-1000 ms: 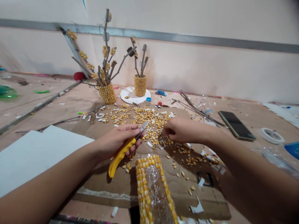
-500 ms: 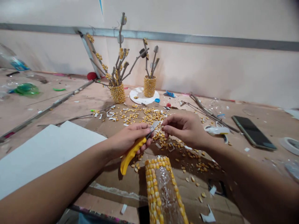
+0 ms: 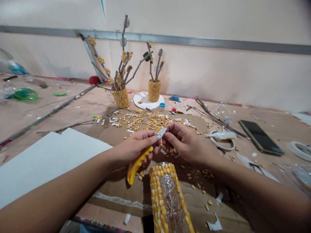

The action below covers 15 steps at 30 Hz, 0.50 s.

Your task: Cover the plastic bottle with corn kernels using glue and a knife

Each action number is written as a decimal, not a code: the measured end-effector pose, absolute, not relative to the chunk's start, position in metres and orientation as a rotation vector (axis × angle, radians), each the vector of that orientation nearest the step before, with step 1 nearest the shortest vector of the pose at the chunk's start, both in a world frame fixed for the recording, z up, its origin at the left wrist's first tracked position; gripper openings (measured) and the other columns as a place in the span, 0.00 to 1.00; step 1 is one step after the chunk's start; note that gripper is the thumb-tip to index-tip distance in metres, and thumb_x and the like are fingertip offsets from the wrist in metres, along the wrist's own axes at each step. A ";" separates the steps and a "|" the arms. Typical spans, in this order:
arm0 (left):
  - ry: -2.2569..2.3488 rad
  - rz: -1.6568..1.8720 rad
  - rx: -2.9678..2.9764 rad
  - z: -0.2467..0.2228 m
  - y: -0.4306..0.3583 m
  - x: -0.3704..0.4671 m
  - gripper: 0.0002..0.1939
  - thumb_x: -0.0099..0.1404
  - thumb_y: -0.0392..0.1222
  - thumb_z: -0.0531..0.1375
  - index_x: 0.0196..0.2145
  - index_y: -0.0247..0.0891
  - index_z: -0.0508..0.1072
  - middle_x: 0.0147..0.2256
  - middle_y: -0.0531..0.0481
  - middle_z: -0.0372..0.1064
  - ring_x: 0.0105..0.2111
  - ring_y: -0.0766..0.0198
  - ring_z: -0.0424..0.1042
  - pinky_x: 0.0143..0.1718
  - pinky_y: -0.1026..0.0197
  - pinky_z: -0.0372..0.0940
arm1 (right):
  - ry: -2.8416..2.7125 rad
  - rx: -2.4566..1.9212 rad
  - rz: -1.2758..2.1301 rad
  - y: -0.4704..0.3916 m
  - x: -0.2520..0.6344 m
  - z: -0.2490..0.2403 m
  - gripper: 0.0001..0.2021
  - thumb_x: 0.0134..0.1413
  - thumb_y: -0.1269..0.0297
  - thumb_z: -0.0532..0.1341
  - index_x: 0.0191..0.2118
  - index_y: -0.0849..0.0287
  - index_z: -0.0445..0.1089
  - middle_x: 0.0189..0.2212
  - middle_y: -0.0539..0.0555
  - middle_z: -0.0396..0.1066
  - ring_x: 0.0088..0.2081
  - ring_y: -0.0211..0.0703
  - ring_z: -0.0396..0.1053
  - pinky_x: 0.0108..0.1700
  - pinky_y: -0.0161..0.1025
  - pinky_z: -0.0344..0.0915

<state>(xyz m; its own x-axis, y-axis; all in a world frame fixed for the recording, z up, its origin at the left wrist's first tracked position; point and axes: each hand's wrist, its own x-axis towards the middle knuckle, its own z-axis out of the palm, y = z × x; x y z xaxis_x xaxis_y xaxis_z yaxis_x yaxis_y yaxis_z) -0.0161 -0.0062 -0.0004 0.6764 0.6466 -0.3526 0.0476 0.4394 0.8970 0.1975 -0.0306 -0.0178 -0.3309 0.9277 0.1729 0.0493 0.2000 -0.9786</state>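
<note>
The left hand (image 3: 145, 144) is closed around a knife with a curved yellow handle and a short grey metal blade (image 3: 139, 163), gripping it where handle meets blade, so the handle slants back towards the wearer and the tip points away, towards the right hand. The right hand (image 3: 186, 142) has its fingers curled in towards the thumb, right at the blade tip; whether a small thing is pinched there I cannot tell. A second ago it was down over the loose yellow corn kernels (image 3: 155, 122), apart from the knife; now it has come across to the blade, so both hands meet at one spot, which suggests close work at the tip. Those kernels lie scattered with white scraps beyond and beneath the hands on a flattened brown cardboard sheet (image 3: 121, 184). Just nearer the wearer than the hands is a clear plastic cylinder partly covered in rows of kernels (image 3: 158, 197), a bare strip along its upper side, touched by neither hand. Left of the left hand lies a white flat sheet (image 3: 53, 158). Farther beyond the hands, two kernel-covered pots of twigs (image 3: 120, 98) stand on the desk (image 3: 80, 113); well right of the right hand lies a dark phone (image 3: 261, 137).
</note>
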 end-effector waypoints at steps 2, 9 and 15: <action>0.768 0.425 1.056 -0.001 -0.007 -0.016 0.20 0.67 0.57 0.69 0.37 0.37 0.71 0.28 0.54 0.68 0.19 0.74 0.63 0.20 0.73 0.60 | -1.600 -0.929 1.240 -0.030 0.198 -0.022 0.08 0.72 0.58 0.59 0.41 0.55 0.63 0.29 0.47 0.71 0.26 0.37 0.68 0.30 0.37 0.66; 0.787 0.429 1.062 -0.002 -0.006 -0.016 0.19 0.68 0.56 0.69 0.38 0.38 0.70 0.28 0.54 0.68 0.19 0.74 0.63 0.19 0.74 0.60 | -1.761 -1.070 1.000 -0.030 0.199 -0.023 0.10 0.72 0.60 0.57 0.36 0.55 0.67 0.27 0.47 0.69 0.27 0.38 0.65 0.32 0.37 0.63; 0.767 0.430 1.069 -0.003 -0.006 -0.014 0.19 0.68 0.55 0.69 0.37 0.38 0.71 0.27 0.55 0.68 0.19 0.74 0.63 0.19 0.74 0.61 | -1.828 -1.054 0.928 -0.032 0.198 -0.023 0.10 0.70 0.64 0.55 0.35 0.55 0.68 0.29 0.47 0.69 0.30 0.39 0.65 0.35 0.36 0.62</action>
<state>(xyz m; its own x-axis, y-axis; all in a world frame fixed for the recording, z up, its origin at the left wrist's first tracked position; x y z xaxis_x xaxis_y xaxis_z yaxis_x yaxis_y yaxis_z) -0.0135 -0.0062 -0.0028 0.6716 0.6537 -0.3488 0.0433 0.4354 0.8992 0.1981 -0.0316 -0.0226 -0.3208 0.9044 0.2814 0.3066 0.3803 -0.8726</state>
